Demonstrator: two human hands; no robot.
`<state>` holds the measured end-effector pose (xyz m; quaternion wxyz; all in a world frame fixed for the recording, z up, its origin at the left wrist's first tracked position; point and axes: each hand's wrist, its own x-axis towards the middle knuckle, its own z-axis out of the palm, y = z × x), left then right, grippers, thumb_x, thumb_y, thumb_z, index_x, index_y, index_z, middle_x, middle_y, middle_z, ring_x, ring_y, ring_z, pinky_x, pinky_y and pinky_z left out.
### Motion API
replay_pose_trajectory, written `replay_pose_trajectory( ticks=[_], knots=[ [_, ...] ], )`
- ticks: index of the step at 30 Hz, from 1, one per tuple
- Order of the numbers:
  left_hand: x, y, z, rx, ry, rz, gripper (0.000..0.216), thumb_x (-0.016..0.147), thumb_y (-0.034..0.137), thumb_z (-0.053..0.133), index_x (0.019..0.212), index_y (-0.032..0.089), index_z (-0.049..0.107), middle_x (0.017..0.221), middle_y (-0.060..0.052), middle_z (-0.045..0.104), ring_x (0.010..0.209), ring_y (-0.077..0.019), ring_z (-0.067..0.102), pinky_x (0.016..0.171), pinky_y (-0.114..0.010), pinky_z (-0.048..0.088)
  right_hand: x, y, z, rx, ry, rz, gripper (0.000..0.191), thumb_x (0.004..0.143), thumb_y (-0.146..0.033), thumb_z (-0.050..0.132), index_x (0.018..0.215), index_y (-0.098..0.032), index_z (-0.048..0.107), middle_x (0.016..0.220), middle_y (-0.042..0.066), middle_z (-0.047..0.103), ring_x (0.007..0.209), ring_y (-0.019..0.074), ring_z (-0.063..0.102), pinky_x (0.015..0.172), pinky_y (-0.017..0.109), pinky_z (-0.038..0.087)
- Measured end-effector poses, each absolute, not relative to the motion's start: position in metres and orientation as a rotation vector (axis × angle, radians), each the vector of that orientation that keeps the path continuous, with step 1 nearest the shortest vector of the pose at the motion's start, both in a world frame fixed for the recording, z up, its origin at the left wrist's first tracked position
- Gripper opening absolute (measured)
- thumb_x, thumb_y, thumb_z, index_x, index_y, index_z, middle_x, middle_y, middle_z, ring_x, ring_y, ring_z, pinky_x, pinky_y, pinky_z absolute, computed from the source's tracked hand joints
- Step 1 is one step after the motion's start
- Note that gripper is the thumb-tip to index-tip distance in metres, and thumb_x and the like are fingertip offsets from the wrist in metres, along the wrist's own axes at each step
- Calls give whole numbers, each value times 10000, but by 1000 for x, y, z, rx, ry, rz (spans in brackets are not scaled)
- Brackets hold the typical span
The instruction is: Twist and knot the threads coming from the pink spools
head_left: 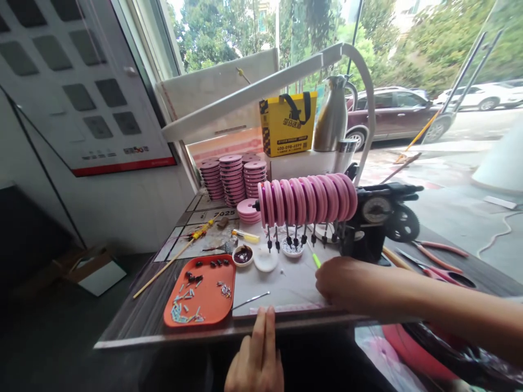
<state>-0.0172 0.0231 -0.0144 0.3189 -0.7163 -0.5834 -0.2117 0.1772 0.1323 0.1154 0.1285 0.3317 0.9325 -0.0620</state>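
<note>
R hand (341, 283) lay curled on the white mat (286, 283) w/ a green-tipped tool (316, 260) pinched at its fingertips just below the pink spool row (306, 198), L hand (256, 362) flat, empty at table edge (171, 340); best kept tip steady, wrist planted
</note>
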Motion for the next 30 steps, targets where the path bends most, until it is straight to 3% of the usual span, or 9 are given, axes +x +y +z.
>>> replay_pose_trajectory(
  ticks=[6,15,17,20,22,30],
  knots=[
    [-16,23,-13,-1879,-1554,-571,442,806,-31,484,1210,122,573,1142,4,689,694,-136,701,410,-258,487,178,133,115,1000,2696,-209,158,778,5,596,759,-100,712,797,120,710,781,231,667,630,261,438],
    [-12,23,-9,-1818,-1594,-518,404,806,-51,473,1113,143,650,1096,46,703,677,-89,697,423,-212,486,183,129,124,1027,2628,-309,134,871,-81,543,799,-130,645,833,26,665,793,167,626,700,306,493],
    [-14,24,-11,-1831,-1578,-541,465,805,-49,484,1216,149,576,1118,43,694,685,-93,697,417,-216,484,184,128,122,1043,2649,-300,136,868,-73,542,800,-132,645,818,22,666,778,164,629,686,299,499],
    [-15,25,-15,-1840,-1569,-575,702,815,-47,487,1432,188,250,1127,40,692,672,-102,698,396,-227,476,182,128,117,1030,2673,-263,119,856,-65,576,783,-126,648,782,13,674,749,159,644,670,295,517],
    [-15,26,-16,-1825,-1585,-581,787,821,-46,487,1460,207,103,1110,42,700,661,-112,699,389,-235,474,181,128,115,1014,2687,-216,104,846,-64,606,771,-122,648,774,8,679,749,160,653,679,305,530],
    [-13,25,-16,-1823,-1638,-652,775,842,-34,467,1457,266,103,1113,39,697,650,-137,701,396,-259,473,177,126,117,1002,2685,-132,99,841,-69,641,760,-125,653,743,-8,689,716,147,667,664,295,555]
  ],
)
